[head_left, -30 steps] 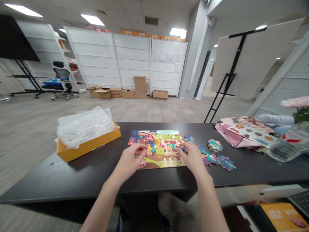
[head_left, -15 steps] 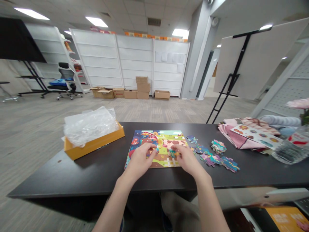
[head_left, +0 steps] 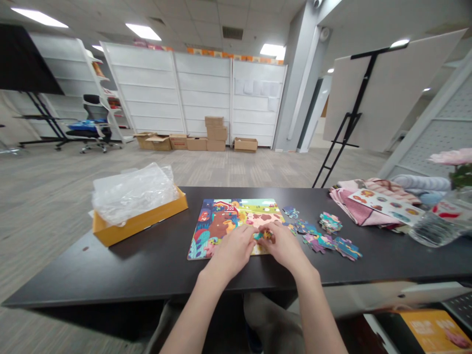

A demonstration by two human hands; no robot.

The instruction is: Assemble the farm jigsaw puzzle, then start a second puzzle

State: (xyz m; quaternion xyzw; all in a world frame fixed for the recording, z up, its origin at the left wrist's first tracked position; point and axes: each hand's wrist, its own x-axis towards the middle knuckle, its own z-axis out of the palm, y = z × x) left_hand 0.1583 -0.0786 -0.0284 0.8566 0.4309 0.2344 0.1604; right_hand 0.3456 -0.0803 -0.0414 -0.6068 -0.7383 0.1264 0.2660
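Note:
A colourful farm-scene jigsaw board (head_left: 221,222) lies flat on the black table, with a red barn and a brown-patched cow on it. Over its right half my two hands meet. My right hand (head_left: 285,244) is closed on small teal and orange puzzle pieces (head_left: 267,234), pinched by thumb and fingers. Pressed against the same pieces from the left, my left hand (head_left: 236,250) has its fingers closed; its fingertips are partly hidden. To the right of the board lie loose puzzle pieces (head_left: 317,241) in a spread group and a small stacked pile (head_left: 330,222).
A yellow box (head_left: 147,220) with clear plastic wrap (head_left: 134,191) sits on the table's left. At the right are pink cloths (head_left: 363,209), a sticker sheet (head_left: 385,206) and a clear plastic bottle (head_left: 427,228). Below the table edge, an open drawer (head_left: 372,297) shows.
My left hand has moved right to meet my right hand at the puzzle pieces, uncovering the left part of the board. The view has shifted slightly.

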